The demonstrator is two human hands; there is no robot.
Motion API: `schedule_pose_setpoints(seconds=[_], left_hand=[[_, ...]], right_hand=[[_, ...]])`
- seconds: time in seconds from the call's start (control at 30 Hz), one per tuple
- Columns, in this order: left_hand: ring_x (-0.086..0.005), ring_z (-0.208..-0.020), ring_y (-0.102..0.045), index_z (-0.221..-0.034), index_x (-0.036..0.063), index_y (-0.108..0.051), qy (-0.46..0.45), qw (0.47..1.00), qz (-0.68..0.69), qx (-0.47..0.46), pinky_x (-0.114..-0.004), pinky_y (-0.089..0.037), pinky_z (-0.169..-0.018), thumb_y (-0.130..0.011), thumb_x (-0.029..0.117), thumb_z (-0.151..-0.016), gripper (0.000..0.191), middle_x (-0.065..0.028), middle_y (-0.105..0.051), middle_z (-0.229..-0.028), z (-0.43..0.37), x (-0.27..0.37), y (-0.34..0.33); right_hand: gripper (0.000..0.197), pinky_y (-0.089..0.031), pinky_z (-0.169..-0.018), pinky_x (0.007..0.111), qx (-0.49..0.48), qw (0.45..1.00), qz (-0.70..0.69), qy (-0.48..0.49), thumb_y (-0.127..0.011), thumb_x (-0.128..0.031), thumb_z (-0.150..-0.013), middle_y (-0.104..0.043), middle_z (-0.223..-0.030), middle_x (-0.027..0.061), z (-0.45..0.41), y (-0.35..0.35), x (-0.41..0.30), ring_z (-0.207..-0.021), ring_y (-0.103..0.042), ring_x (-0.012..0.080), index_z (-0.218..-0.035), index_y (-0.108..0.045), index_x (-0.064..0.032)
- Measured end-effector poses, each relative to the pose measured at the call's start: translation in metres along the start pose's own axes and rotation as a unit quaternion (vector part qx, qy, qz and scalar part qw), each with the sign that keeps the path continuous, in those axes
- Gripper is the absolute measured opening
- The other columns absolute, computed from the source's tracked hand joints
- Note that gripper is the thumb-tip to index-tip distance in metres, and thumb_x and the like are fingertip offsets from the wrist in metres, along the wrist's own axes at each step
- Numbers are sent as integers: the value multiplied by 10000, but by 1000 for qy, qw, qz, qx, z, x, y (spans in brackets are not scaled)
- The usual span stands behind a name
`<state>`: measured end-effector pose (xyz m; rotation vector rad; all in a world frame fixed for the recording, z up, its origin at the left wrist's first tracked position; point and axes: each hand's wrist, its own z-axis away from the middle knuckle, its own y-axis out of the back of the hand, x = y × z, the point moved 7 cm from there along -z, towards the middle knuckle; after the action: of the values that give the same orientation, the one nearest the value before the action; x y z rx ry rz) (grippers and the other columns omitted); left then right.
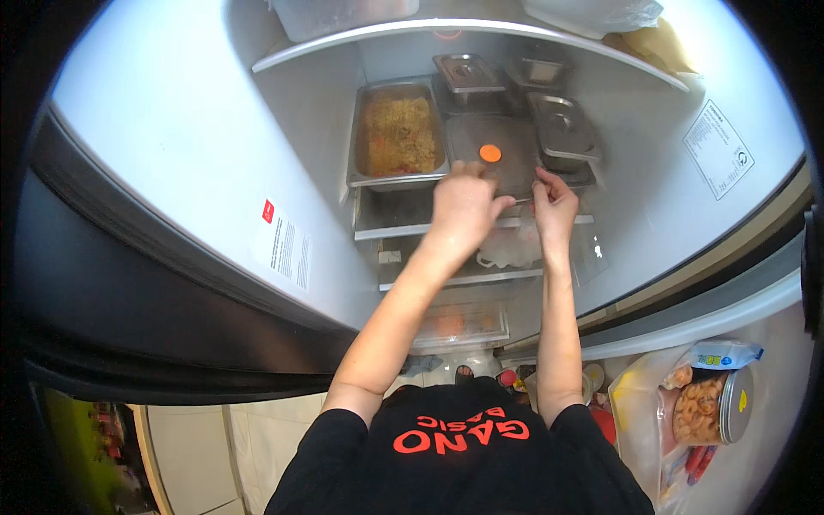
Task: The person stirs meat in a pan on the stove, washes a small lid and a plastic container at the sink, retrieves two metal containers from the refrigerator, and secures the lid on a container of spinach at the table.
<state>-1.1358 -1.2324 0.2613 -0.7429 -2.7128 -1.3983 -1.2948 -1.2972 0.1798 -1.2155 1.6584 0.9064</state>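
Observation:
Inside an open refrigerator, a container with a flat, dull translucent lid [515, 132] stands on a shelf. An orange round spot [490, 153] marks the lid. My left hand [468, 201] is at the container's near left side, fingers curled over the lid and thumb along the front edge. Its fingertips are partly hidden. At the near right corner, my right hand [553, 205] pinches the rim between thumb and fingers. Left of the container sits an uncovered metal pan [398, 179] holding yellowish, noodle-like food [402, 132].
Lidded steel pans stand behind [468, 72] and to the right [565, 125]. An upper glass shelf [425, 27] crosses above. White plastic bags [512, 248] lie on a lower shelf. The right door's bins hold a jar [702, 410] of ring-shaped snacks and a blue packet [726, 355].

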Motion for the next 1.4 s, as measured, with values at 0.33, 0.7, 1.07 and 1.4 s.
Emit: schedule_pose_setpoints(seconds=[0.33, 0.7, 1.07, 1.4], left_hand=[[-254, -845, -619, -1024, 0, -605, 396, 853, 323, -99, -411, -472, -745, -636, 293, -797, 372, -141, -625, -955, -157, -191, -105], [-176, -748, -464, -960, 62, -612, 363, 732, 576, 30, -320, -395, -617, -665, 201, -756, 252, -81, -526, -970, -197, -189, -104], [-103, -763, -530, -917, 111, -595, 355, 663, 624, 212, -241, -411, -679, -711, 239, -735, 251, -11, -593, -890, -65, -144, 23], [-104, -862, -574, -1039, -3, -533, 364, 628, 663, 185, -244, -451, -785, -607, 74, -833, 232, -67, -607, -947, 81, -57, 59]], right_hand=[[273, -374, -525, 241, 39, 999, 17, -9, -556, -110, -840, -495, -573, 11, 15, 1, -3, -536, -428, 69, -1085, -605, 1], [246, -374, -503, 280, 19, 999, 39, -2, -542, -105, -847, -471, -553, 62, 8, 12, -4, -504, -429, 121, -1056, -591, 14], [232, -390, -502, 282, 48, 997, 55, 14, -583, -143, -844, -518, -588, 52, 16, 8, -14, -504, -451, 127, -1022, -612, 3], [513, -347, -931, 474, 234, 895, 319, 204, -715, -281, -731, -442, -1228, 205, -18, 27, -104, -1136, -400, 378, -1146, -530, -41]])
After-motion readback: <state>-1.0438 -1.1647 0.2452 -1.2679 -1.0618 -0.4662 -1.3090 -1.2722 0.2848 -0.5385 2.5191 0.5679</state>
